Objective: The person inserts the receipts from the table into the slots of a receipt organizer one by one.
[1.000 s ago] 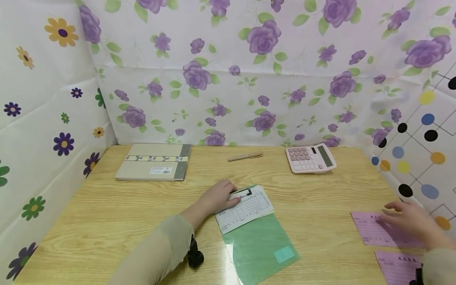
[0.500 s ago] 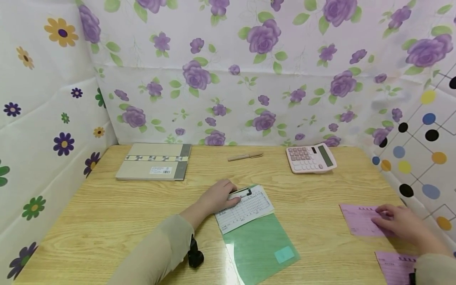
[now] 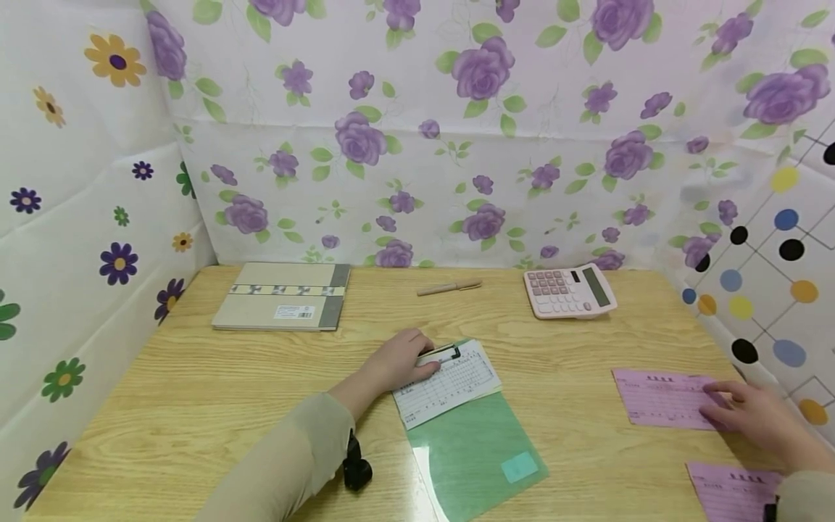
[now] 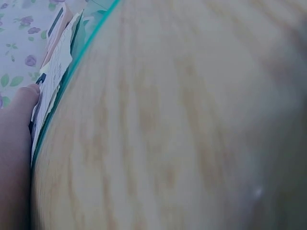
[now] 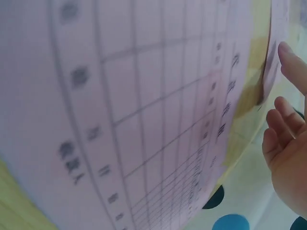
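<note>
Just nearer than the right grip (image 3: pixel 759 420) lies a lower pink slip (image 3: pixel 729 491); that grip's relaxed, parted fingers touch an upper pink slip (image 3: pixel 662 400) by its right side. Leftward, worktop (image 3: pixel 574 377) stretches to a white form (image 3: pixel 450 388) under the left grip (image 3: pixel 396 362), whether pinched I cannot tell. Beyond both, a calculator (image 3: pixel 562 297) nears the back edge.

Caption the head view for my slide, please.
Left hand on white forms atop a green folder, right hand at the farther pink slip.
</note>
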A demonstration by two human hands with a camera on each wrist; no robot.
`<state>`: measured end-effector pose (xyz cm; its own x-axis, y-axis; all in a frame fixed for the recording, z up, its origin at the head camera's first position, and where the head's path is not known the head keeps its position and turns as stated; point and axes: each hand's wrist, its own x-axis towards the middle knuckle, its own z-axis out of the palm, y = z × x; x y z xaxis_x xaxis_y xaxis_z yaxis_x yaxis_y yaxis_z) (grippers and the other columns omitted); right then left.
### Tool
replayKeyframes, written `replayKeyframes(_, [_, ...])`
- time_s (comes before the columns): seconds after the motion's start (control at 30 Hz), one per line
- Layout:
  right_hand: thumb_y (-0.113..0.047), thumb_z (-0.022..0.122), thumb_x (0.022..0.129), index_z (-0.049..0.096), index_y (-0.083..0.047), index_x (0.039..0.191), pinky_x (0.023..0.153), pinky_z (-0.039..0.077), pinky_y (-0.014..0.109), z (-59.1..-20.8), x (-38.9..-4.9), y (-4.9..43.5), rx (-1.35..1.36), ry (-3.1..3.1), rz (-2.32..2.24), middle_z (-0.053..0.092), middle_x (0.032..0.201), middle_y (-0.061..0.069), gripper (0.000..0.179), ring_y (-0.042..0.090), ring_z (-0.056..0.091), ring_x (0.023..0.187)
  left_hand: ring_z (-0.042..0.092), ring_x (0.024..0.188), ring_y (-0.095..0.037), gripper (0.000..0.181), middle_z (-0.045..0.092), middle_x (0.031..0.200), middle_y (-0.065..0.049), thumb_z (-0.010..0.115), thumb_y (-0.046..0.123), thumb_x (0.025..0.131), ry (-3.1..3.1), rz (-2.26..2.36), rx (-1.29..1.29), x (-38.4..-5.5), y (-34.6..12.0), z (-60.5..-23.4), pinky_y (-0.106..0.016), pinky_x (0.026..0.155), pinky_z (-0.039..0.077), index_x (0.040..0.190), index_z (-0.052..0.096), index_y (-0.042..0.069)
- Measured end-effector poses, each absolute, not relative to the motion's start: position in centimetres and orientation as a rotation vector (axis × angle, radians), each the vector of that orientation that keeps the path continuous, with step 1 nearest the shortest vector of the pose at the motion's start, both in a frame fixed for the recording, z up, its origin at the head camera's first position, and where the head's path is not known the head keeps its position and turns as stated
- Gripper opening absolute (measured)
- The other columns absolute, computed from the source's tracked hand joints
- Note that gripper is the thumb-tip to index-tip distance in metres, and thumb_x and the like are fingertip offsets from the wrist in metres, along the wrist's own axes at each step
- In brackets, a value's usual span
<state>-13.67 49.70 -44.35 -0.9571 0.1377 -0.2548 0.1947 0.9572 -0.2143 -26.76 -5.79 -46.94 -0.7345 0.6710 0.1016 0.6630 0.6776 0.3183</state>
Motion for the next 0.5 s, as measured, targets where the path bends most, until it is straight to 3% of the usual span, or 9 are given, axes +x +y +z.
replayKeyframes(0.3, [-0.067, 0.054, 0.081, 0.046, 0.009, 0.125, 0.080, 0.035, 0.069, -45.06, -13.54, 50.45, 0.260, 2.836, -0.316, 0.041, 0.114, 0.048, 0.089, 0.062, 0.040, 0.102, 0.053, 0.100, -0.019, 0.040, 0.056, 0.106, -0.003, 0.056, 0.042, 0.092, 2.865, 0.540, 1.128, -26.74, -5.75, -47.04, -0.034, 0.088, 0.044, 0.113, 0.060, 0.008])
replayKeyframes(0.5, [-0.068, 0.054, 0.080, 0.046, 0.010, 0.125, 0.080, 0.036, 0.068, -45.42, -13.62, 50.63, 0.268, 2.831, -0.357, 0.046, 0.109, 0.045, 0.090, 0.060, 0.043, 0.099, 0.053, 0.099, -0.018, 0.040, 0.056, 0.106, -0.002, 0.056, 0.042, 0.092, 2.861, 0.539, 1.135, -26.70, -5.77, -46.90, -0.034, 0.088, 0.044, 0.113, 0.060, 0.009])
